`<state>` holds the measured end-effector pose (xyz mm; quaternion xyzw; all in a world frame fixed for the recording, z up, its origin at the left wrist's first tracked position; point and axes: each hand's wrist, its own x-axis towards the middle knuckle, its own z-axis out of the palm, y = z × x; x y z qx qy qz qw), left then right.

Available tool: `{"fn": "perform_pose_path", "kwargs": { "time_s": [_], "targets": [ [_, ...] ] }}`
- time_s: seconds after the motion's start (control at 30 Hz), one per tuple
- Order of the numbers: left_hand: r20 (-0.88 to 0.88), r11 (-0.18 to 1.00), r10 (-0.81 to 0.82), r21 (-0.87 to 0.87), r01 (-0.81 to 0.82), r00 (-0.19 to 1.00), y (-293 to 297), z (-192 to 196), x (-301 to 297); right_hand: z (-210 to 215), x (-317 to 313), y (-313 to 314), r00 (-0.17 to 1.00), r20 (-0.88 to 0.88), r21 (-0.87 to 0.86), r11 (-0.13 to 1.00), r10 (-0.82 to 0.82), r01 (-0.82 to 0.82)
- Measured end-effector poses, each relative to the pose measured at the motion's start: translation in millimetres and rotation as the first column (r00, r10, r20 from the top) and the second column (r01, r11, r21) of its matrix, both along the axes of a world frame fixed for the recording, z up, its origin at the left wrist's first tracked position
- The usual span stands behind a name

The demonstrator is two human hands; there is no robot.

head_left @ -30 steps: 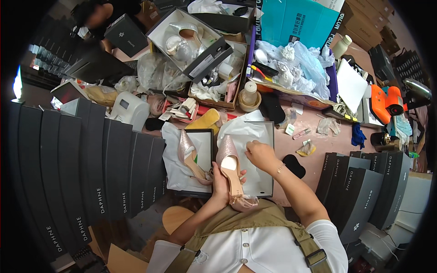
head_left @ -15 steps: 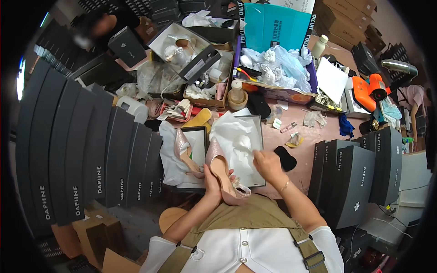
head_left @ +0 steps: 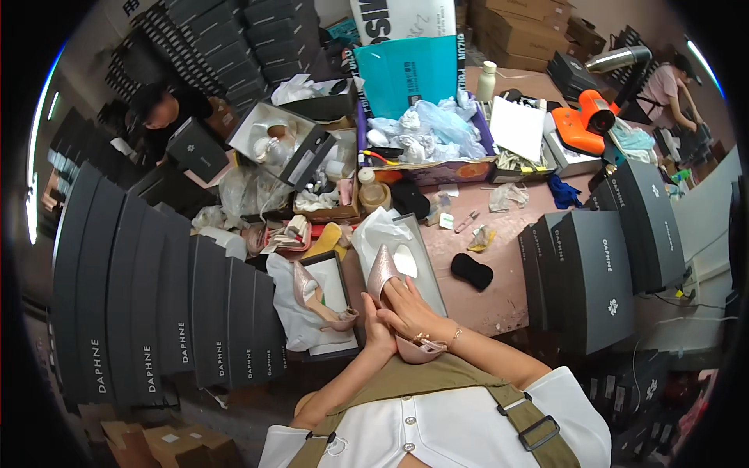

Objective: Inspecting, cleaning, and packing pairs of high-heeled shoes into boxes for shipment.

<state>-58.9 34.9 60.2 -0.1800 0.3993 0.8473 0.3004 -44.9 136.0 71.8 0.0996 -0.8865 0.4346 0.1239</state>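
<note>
A pink pointed-toe shoe [head_left: 381, 272] is held low in front of me, toe pointing away and its heel part close to my apron. My left hand [head_left: 380, 329] cups its left side, fingers around it. From the right, my right hand [head_left: 413, 308] reaches over the shoe, fingers stretched flat into its opening; the fingertips are hidden inside. The matching pink shoe [head_left: 307, 290] lies to the left on white tissue paper [head_left: 285, 300], over a shoe box [head_left: 334, 274]. Just beyond my hands is another open box [head_left: 425, 261] with white paper [head_left: 382, 230] and a white oval piece [head_left: 405, 261].
Dark shoe boxes [head_left: 168, 304] stand in a long row at left, and more boxes [head_left: 581, 273] at right. A black pad [head_left: 472, 271] and thread snips [head_left: 467, 222] lie on the pink table [head_left: 499, 300]. Beyond are a purple-edged carton [head_left: 437, 173] and an orange tool [head_left: 581, 125]. Two people are farther back.
My right hand has moved left from above the box's right edge and slid into the shoe. My left hand keeps its hold. The view has shifted, showing more of the background.
</note>
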Motion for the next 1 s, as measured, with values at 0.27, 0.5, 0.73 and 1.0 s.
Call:
{"fn": "perform_pose_path", "kwargs": {
  "time_s": [0.27, 0.5, 0.73, 1.0],
  "targets": [
    [0.056, 0.990, -0.093, -0.097, 0.098, 0.994, 4, -6, 8, 8, -5, 4, 0.917, 0.397, -0.163, 0.980, -0.037, 0.111],
    [0.044, 0.910, -0.377, -0.168, 0.379, 0.925, -10, -39, -71, -6, 8, -10, 0.936, 0.351, -0.086, 0.995, -0.019, 0.052],
    [-0.216, 0.929, -0.302, -0.286, 0.236, 0.928, -9, -13, -59, 16, 15, -3, 0.905, 0.419, -0.158, 0.987, 0.078, -0.011],
    [-0.230, 0.948, -0.298, -0.183, 0.260, 0.926, -11, 15, -61, 43, 34, 14, 0.934, 0.244, -0.213, 0.954, 0.262, -0.212]
  ]
}}
